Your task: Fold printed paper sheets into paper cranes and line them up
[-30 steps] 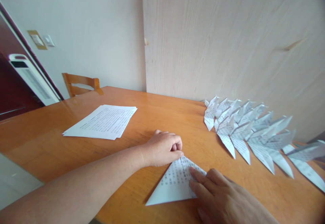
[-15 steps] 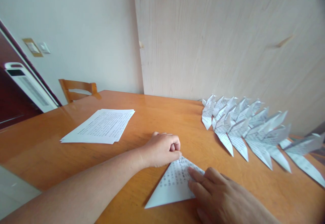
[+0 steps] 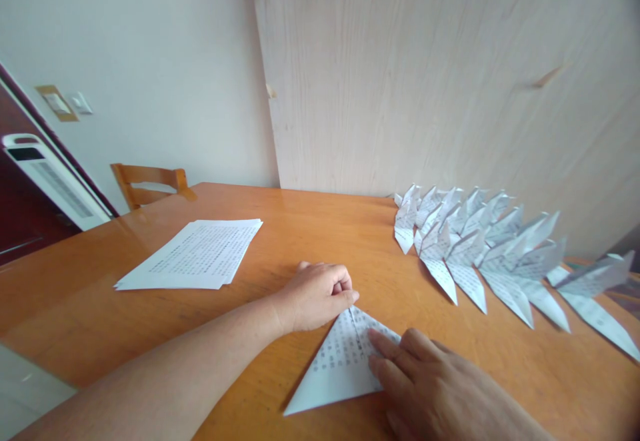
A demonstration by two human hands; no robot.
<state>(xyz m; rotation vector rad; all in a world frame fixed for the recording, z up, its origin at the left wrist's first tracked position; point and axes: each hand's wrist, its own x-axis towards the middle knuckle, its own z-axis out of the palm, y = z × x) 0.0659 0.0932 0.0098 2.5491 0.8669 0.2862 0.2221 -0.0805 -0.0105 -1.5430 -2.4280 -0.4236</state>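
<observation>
A printed sheet of paper folded into a triangle point(image 3: 336, 368) lies on the table in front of me, its point facing away. My left hand point(image 3: 320, 294) is closed, fingers curled, with thumb and forefinger pinched at that top point. My right hand point(image 3: 425, 378) rests on the paper's right side, its fingers stretched out and pressing flat. That hand covers the right corner of the triangle.
A stack of printed sheets point(image 3: 195, 254) lies at the left on the wooden table point(image 3: 310, 221). Several folded paper pieces point(image 3: 480, 234) stand in rows at the right. A wooden chair point(image 3: 147, 184) is beyond the far left edge, and a wood panel point(image 3: 400, 81) rises behind.
The camera view has shifted slightly. Both hands stay at the same places on the folded paper, the left thumb lying a touch further right at the point.
</observation>
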